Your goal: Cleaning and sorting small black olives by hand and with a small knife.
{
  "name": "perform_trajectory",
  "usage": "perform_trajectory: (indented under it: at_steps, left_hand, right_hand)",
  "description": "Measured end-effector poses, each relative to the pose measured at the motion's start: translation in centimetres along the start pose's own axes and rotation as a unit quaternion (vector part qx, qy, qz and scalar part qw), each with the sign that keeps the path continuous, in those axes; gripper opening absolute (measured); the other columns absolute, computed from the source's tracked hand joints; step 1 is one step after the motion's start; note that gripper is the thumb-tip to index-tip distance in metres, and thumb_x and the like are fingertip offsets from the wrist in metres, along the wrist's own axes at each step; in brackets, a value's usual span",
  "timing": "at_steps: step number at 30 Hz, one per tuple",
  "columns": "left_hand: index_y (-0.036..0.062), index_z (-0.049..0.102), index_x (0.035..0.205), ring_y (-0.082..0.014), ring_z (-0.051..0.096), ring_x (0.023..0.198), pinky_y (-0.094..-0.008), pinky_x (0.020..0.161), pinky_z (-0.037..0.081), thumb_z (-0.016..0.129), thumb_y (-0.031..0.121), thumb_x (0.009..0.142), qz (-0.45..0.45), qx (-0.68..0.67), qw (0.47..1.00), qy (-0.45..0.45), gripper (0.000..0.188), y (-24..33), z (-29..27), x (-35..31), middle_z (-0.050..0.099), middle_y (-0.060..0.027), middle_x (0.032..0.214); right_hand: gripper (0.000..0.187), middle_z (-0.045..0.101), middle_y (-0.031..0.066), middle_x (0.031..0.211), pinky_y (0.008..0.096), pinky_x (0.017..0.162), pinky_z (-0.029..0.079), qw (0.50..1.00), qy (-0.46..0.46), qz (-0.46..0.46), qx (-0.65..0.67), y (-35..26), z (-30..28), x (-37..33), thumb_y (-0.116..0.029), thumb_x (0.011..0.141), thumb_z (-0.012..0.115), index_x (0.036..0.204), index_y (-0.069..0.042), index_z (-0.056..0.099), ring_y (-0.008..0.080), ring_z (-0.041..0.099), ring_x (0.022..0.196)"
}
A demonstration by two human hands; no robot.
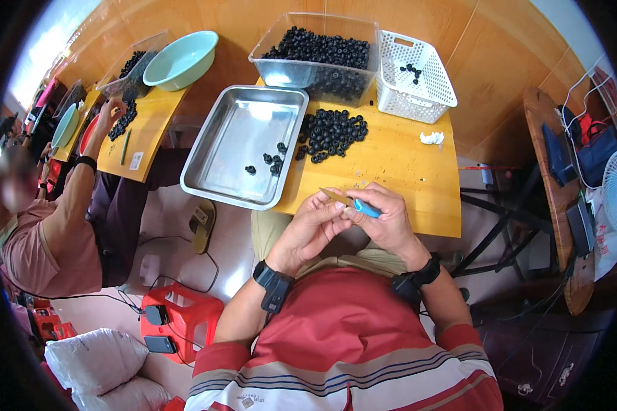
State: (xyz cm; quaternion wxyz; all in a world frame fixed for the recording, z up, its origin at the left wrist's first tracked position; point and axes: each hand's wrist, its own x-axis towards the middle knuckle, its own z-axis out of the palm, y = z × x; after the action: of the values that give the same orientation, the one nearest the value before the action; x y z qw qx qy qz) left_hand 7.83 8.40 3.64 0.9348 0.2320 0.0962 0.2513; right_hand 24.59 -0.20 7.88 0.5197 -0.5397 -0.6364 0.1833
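Observation:
Just over the table's front edge my two hands meet. My right hand (389,207) is closed round a small knife (367,208) with a blue handle and a brownish blade that points left. My left hand (308,226) has its fingertips pinched together by the blade; whatever they hold is hidden. Beyond my hands, a pile of small round black parts (332,133), some with a hole in the middle, lies on the yellow table (411,185). Left of the pile is a shallow metal tray (230,147) with a few black parts (274,161) in its right side.
Behind the pile, a clear plastic bin (271,67) is heaped with black parts. Beside it a white perforated basket (418,106) holds a few. A crumpled white tissue (432,138) lies at right. A co-worker (55,233) sits left at another table, near a mint-green basin (180,61).

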Motion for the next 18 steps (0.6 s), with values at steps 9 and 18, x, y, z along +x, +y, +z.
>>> perform_trajectory:
  at_steps: [9,18]
  left_hand:
    - [0.0062,0.064,0.11,-0.0135,0.069,0.09,-0.0288,0.082,0.061,0.066,0.015,0.1,-0.008,0.06,0.994,0.094,0.013,0.2,0.2,-0.1,0.07,-0.0061,0.102]
    - [0.0009,0.064,0.115,-0.01,0.067,0.085,-0.0253,0.078,0.056,0.069,0.011,0.098,0.097,0.314,0.924,0.196,0.021,-0.6,-2.1,1.2,0.069,-0.0027,0.101]
  right_hand:
    - [0.025,0.069,0.0104,0.091,0.0327,0.073,0.051,0.984,0.12,0.068,-0.113,3.1,-3.6,3.5,-0.016,0.089,0.075,0.107,0.0,0.07,0.018,0.064,0.081]
    - [0.039,0.068,0.0153,0.076,0.0368,0.069,0.051,0.936,0.278,0.073,-0.202,9.9,-11.4,15.0,-0.029,0.093,0.07,0.112,0.004,0.07,0.0177,0.062,0.069]
